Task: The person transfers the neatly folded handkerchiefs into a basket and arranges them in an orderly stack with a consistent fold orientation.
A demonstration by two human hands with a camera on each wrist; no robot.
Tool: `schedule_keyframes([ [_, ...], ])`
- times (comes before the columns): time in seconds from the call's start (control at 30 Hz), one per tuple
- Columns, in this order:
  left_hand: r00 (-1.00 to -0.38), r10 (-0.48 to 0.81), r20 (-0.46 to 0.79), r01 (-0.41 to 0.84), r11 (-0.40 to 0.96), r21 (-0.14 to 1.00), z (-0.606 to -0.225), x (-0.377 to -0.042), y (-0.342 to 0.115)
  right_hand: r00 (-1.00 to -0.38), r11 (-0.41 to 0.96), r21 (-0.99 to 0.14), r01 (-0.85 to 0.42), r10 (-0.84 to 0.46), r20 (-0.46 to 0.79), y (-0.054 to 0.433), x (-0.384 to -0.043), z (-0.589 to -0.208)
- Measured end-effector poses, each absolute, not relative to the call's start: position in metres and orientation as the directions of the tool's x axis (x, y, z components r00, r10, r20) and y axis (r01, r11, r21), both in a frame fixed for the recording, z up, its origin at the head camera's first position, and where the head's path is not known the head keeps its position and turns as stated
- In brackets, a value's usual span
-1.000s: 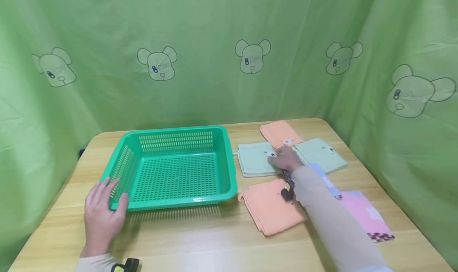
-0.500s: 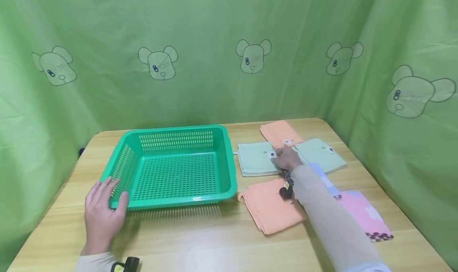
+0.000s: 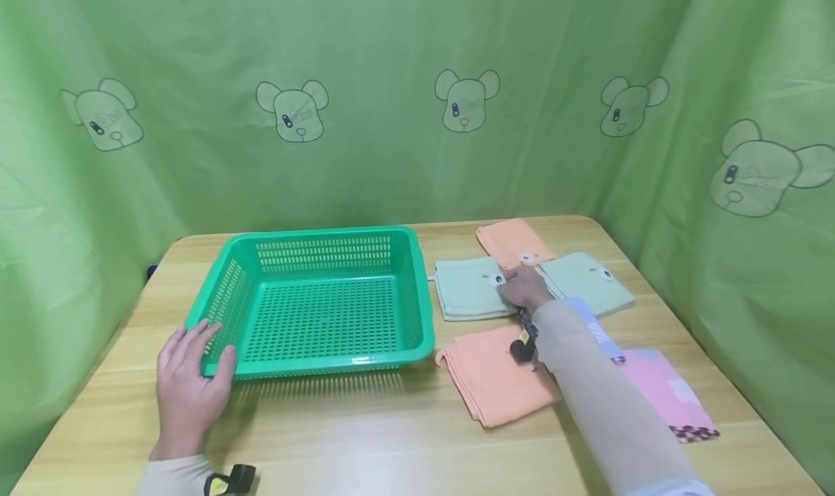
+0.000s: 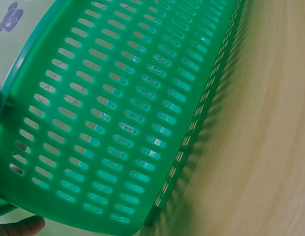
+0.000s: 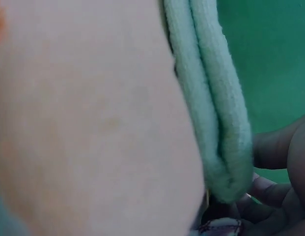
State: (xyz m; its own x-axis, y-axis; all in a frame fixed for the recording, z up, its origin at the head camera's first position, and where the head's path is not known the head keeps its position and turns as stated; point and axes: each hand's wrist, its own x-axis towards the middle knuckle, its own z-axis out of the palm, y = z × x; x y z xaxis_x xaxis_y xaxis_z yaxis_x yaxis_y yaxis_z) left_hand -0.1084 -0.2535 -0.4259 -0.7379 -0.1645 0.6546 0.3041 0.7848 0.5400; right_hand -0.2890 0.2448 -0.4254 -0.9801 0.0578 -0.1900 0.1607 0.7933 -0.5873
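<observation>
In the head view, my left hand [image 3: 190,393] rests at the near left corner of a green plastic basket [image 3: 425,325], its fingers loosely over the left rim and the thumb by the front rim. The basket's slotted wall [image 4: 110,105] fills much of the left wrist view. On the right, my right hand [image 3: 525,288] pinches the right edge of a folded light green towel [image 3: 466,293] lying beside the basket. The towel's thick folded edge [image 5: 223,123] stands close to the fingers [image 5: 272,150] in the right wrist view; the hand partly hides the grip.
A folded orange towel [image 3: 499,391] lies nearer me, another orange towel [image 3: 512,238] at the back. A second light green towel [image 3: 583,286] lies right of my hand. Blue [image 3: 596,329] and pink [image 3: 665,387] cloths are partly under my forearm. Green curtains [image 3: 372,177] enclose the table [image 3: 365,445].
The right hand has shifted very slightly to the right along the light green towel's edge. The left hand and the basket stay in place; the head view tilts a little.
</observation>
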Motion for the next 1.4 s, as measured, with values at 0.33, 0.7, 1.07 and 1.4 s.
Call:
schedule_keyframes([
  [0.33,-0.734,-0.158,0.660,0.311,0.786,0.534,-0.4247,-0.1108,-0.2552,-0.980,0.793,-0.595,0.131,0.014,-0.198,0.2429,-0.2913,-0.4214],
  [0.7,-0.739,-0.154,0.656,0.313,0.784,0.536,-0.4242,-0.1112,-0.2531,-0.981,0.774,-0.621,0.119,-0.004,-0.193,0.2468,-0.2888,-0.4228],
  [1.07,-0.727,-0.153,0.670,0.322,0.785,0.529,-0.4260,-0.1098,-0.2553,-0.983,0.773,-0.625,0.110,-0.009,-0.184,0.2441,-0.2889,-0.4247],
  [1.4,-0.717,-0.161,0.679,0.323,0.786,0.527,-0.4281,-0.1103,-0.2551,-0.969,0.691,-0.696,0.194,0.025,-0.245,0.2439,-0.2940,-0.4267],
])
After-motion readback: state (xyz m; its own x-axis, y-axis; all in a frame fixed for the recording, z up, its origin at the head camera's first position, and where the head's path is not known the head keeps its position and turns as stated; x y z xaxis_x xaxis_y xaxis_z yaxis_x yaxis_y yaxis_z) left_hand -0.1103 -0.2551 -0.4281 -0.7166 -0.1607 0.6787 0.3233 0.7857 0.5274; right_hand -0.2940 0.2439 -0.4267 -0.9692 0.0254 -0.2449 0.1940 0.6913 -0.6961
